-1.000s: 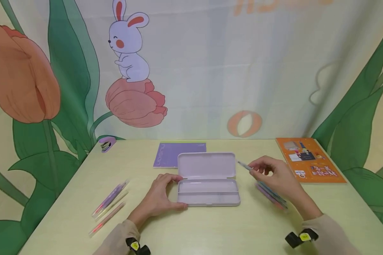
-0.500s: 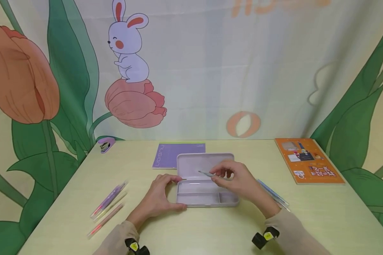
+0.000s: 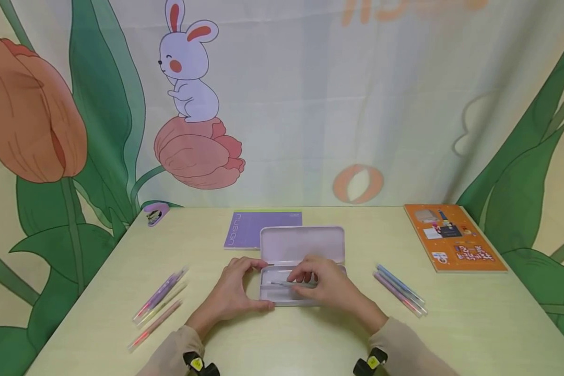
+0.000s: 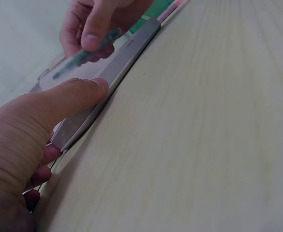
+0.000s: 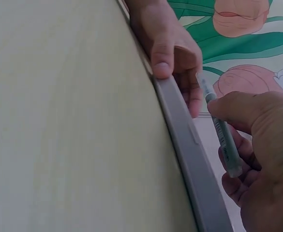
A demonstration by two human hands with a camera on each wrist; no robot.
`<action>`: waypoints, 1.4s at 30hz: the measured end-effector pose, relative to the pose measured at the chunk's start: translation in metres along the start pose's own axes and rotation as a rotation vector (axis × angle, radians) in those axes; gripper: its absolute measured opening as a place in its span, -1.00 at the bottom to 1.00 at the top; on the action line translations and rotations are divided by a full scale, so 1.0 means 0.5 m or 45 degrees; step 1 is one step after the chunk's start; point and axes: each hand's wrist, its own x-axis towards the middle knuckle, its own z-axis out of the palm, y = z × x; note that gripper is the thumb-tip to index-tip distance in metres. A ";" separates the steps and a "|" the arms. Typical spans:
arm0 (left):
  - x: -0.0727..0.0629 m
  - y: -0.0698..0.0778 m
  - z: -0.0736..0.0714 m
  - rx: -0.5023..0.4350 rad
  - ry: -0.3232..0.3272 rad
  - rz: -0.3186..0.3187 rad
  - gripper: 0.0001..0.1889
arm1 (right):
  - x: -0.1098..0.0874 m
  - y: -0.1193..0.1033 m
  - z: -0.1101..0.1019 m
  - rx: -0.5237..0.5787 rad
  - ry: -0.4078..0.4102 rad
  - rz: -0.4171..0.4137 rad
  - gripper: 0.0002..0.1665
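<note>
A pale lavender pencil case (image 3: 303,243) lies with its lid raised at the middle of the table. My left hand (image 3: 237,286) grips its left end, thumb on the front wall and fingers round toward the back corner. Over the open tray, my right hand (image 3: 320,282) pinches a slim green pen (image 5: 222,135) with a clear cap between thumb and fingers. In the head view the pen lies nearly level, tip to the left, overlapping the tray's divider. The left wrist view shows the pen (image 4: 87,54) above the case's wall (image 4: 124,58).
Right of the case lie a blue pen (image 3: 401,283) and a pink-purple pen (image 3: 398,295). Several purple, yellow and orange pens (image 3: 155,325) lie at the left. Behind are a purple notebook (image 3: 243,230), an orange book (image 3: 456,237) and a small purple item (image 3: 156,213).
My right hand has carried the green pen leftward from beside the right-hand pens, then lowered it over the tray. The left hand stays on the case.
</note>
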 end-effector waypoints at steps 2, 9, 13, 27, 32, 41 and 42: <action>0.000 0.000 0.000 0.004 0.002 0.005 0.00 | -0.002 0.001 0.006 0.003 -0.028 0.022 -0.82; 0.001 0.000 0.000 0.012 0.003 0.011 -0.01 | -0.006 -0.003 0.010 0.013 -0.045 0.034 -0.78; 0.001 0.001 -0.001 0.011 0.002 0.009 -0.02 | -0.004 -0.002 0.010 0.024 -0.053 0.057 -0.77; -0.003 -0.007 0.002 0.000 0.005 -0.004 -0.01 | 0.004 -0.024 -0.025 -0.002 0.008 0.061 -0.70; -0.003 -0.007 0.002 -0.003 0.014 0.005 -0.01 | 0.004 -0.030 -0.053 0.005 0.071 0.099 -0.69; 0.000 -0.003 0.002 0.011 0.005 0.001 0.00 | -0.019 -0.031 -0.130 0.008 0.224 0.182 -0.66; 0.001 -0.004 0.002 0.014 0.004 0.002 0.00 | -0.023 -0.029 -0.140 -0.006 0.236 0.191 -0.65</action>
